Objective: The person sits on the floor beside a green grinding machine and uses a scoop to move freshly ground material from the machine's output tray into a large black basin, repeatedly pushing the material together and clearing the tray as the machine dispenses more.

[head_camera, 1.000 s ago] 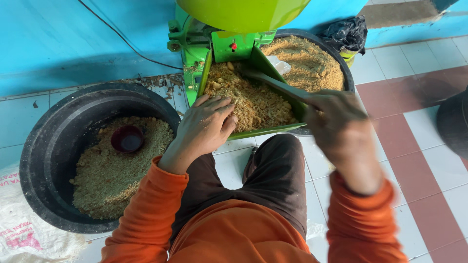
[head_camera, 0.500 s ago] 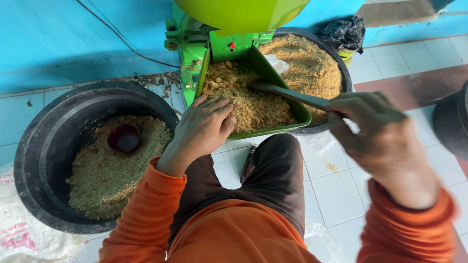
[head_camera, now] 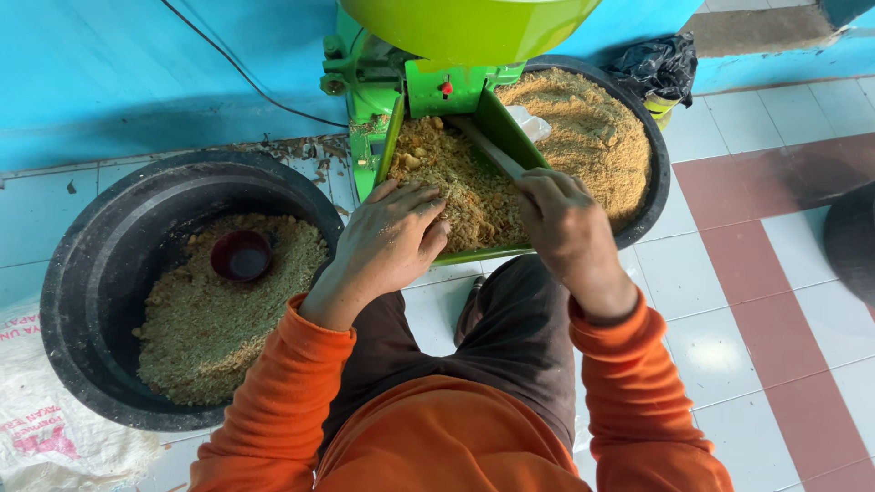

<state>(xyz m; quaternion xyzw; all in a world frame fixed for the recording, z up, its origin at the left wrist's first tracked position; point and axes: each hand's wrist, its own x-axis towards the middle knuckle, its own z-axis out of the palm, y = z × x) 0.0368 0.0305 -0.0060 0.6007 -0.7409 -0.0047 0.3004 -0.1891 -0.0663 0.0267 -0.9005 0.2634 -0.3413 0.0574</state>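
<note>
Large black round tub [head_camera: 87,301] of coarse tan meal lies left of the green metal chute tray [head_camera: 510,137] heaped with yellow-brown mash [head_camera: 460,187]. Left hand [head_camera: 387,241] rests on the mash, fingers [head_camera: 424,205] loosely spread, holding nothing; right hand [head_camera: 565,219] has its fingers curled around a grey flat stick [head_camera: 492,150] lying in the tray.

A single head-worn camera is looking steeply down from close above — facing the green tray [head_camera: 456,196], two black tubs [head_camera: 109,273] and the blue wall [head_camera: 137,73] beyond.
</note>
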